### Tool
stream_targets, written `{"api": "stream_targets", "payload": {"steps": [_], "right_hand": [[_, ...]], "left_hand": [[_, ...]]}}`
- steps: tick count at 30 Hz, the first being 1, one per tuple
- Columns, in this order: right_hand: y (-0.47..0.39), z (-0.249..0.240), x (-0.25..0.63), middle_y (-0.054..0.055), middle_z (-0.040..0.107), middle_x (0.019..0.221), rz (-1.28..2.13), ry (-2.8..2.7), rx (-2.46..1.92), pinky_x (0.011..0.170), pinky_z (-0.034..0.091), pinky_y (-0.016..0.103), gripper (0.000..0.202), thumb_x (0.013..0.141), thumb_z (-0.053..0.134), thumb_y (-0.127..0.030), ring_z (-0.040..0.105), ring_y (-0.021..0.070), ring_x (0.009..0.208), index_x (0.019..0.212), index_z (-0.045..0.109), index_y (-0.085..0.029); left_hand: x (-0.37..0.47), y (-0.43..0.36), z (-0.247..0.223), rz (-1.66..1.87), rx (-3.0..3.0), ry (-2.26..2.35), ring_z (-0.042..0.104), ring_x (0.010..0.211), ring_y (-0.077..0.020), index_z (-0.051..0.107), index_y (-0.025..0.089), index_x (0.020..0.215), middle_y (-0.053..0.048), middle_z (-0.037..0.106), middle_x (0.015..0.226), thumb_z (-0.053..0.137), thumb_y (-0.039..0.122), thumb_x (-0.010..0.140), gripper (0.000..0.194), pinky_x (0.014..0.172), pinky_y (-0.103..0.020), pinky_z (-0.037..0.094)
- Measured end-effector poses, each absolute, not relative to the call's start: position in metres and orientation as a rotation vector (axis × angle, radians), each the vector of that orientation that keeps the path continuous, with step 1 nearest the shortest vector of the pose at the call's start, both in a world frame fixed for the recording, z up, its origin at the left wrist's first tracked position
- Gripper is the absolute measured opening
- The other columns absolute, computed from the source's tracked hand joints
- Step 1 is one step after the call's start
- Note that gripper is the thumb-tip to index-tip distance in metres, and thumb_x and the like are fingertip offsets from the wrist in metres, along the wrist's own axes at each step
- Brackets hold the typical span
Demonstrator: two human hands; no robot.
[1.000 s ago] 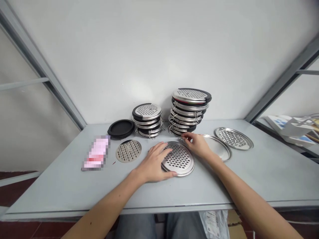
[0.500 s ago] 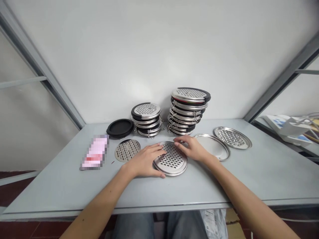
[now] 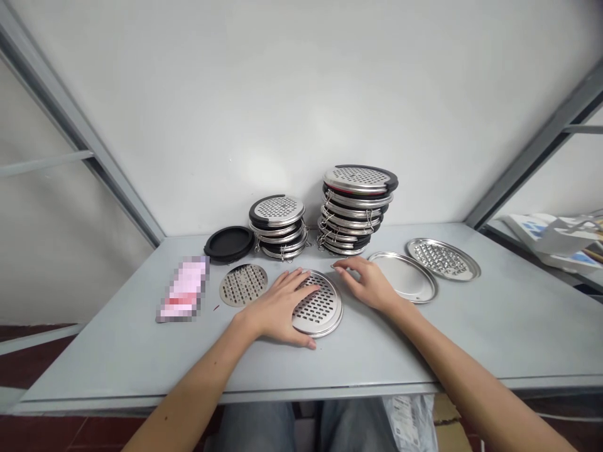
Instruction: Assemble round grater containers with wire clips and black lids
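Observation:
My left hand [image 3: 279,309] lies with spread fingers across the left side of a round metal grater plate [image 3: 320,307] with slots. Its thumb rests by the plate's near rim. Just beyond the plate's upper right edge, my right hand [image 3: 367,284] is closed in a pinch, apart from the plate. A small metallic bit seems to show at the fingertips, too small to name. A grater disc [image 3: 242,285] lies left of my left hand. To the right of my right hand sits a shallow round metal dish [image 3: 406,277].
Behind stand a shorter stack of graters [image 3: 277,216] and a taller one [image 3: 360,207], both with wire clips. A black round tray [image 3: 229,243] and a blurred pink item [image 3: 183,290] are at left. Another grater plate [image 3: 443,258] lies far right. A wall [image 3: 301,94] closes the back.
The grater plate has slid slightly left under my left hand. My right hand has come off the plate's edge, and its fingertips have closed into a pinch.

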State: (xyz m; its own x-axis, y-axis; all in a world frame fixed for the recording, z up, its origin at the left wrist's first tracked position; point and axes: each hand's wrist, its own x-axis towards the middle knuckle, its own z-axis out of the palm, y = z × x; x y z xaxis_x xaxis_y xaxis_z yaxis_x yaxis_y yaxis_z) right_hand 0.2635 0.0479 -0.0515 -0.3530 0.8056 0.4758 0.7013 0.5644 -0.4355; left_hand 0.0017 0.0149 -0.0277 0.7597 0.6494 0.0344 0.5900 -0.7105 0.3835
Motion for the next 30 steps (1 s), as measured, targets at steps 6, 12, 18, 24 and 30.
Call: {"api": "stream_targets", "payload": {"steps": [6,12,18,24,30], "right_hand": [[0.050,-0.070,0.304,0.013,0.068,0.105,-0.306,-1.931,-1.539,0.092,0.047,0.047,0.029,0.087,0.048,-0.029,0.057,0.0309,0.102,0.104,0.066,-0.014],[0.041,-0.080,0.308,0.018,0.064,0.116,-0.260,-1.971,-1.813,0.086,0.050,0.045,0.042,0.090,0.042,-0.031,0.060,0.0327,0.105,0.124,0.053,-0.008],[0.032,-0.071,0.301,0.015,0.065,0.114,-0.287,-1.976,-1.788,0.084,0.051,0.046,0.032,0.091,0.043,-0.031,0.061,0.0329,0.102,0.113,0.059,-0.014],[0.022,-0.047,0.274,0.016,0.056,0.130,-0.013,-2.375,-1.014,0.100,0.045,0.042,0.043,0.093,0.047,-0.039,0.052,0.0270,0.120,0.128,0.051,-0.014],[0.030,-0.043,0.237,0.017,0.063,0.122,0.007,-2.497,-0.567,0.097,0.048,0.045,0.056,0.082,0.062,-0.053,0.058,0.0286,0.113,0.123,0.058,-0.015]], "left_hand": [[-0.001,0.014,-0.022,0.201,2.595,0.973,0.009,0.146,-0.0356,0.033,0.023,0.147,-0.011,0.016,0.159,0.072,0.068,0.060,0.105,0.119,-0.053,0.011],[-0.004,0.015,-0.023,0.177,2.605,0.979,0.008,0.147,-0.0335,0.032,0.023,0.147,-0.011,0.014,0.159,0.070,0.070,0.061,0.105,0.120,-0.051,0.010],[-0.005,0.015,-0.023,0.213,2.610,0.971,0.011,0.146,-0.0337,0.034,0.023,0.146,-0.011,0.018,0.159,0.071,0.067,0.061,0.102,0.119,-0.051,0.012],[-0.005,0.020,-0.026,0.346,2.594,0.961,0.020,0.145,-0.0338,0.035,0.017,0.146,-0.014,0.029,0.154,0.071,0.068,0.061,0.105,0.119,-0.050,0.016],[-0.011,0.027,-0.025,0.499,2.473,0.986,0.035,0.138,-0.0321,0.035,0.012,0.145,-0.016,0.039,0.149,0.070,0.064,0.065,0.101,0.115,-0.044,0.030]]}}
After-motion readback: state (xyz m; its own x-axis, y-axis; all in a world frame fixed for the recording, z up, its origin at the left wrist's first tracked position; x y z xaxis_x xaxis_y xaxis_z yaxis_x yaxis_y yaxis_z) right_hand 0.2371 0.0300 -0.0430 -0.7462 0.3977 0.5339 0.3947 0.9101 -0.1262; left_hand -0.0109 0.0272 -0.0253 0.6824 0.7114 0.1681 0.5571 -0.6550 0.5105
